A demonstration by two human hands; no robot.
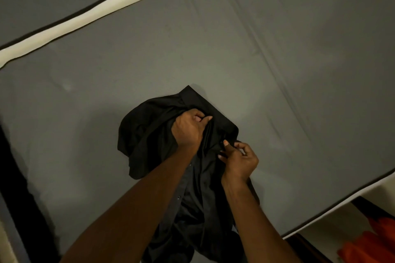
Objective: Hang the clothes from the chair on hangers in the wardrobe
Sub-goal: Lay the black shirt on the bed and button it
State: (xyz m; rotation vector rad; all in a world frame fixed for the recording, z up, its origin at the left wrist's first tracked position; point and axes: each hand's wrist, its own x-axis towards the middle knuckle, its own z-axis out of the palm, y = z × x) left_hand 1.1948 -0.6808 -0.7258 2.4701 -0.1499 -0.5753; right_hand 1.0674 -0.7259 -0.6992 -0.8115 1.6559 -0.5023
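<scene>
Wardrobe wall [235,38]: one grey fabric panel with cream edging, behind and all round your grip; you hold the work up against it.
Shirt [149,134]: one, black, buttoned front, collar above your hands, body hanging below them between your forearms.
Orange cloth [372,241]: one piece, low and well to the right of your grip, partly cut off.
Left hand [188,130]: one, fingers curled, bunching shirt fabric just under the collar.
Right hand [241,160]: one, thumb and fingertips pinching the shirt edge, just right of and below your left.
Hanger: none seen; it may be hidden inside the shirt, cannot tell.
Step, as judged: you are dressing the shirt's collar area, likely over a hanger.
Next move calls for: seating both shoulders evenly, then finding the rail, which is out of view.
</scene>
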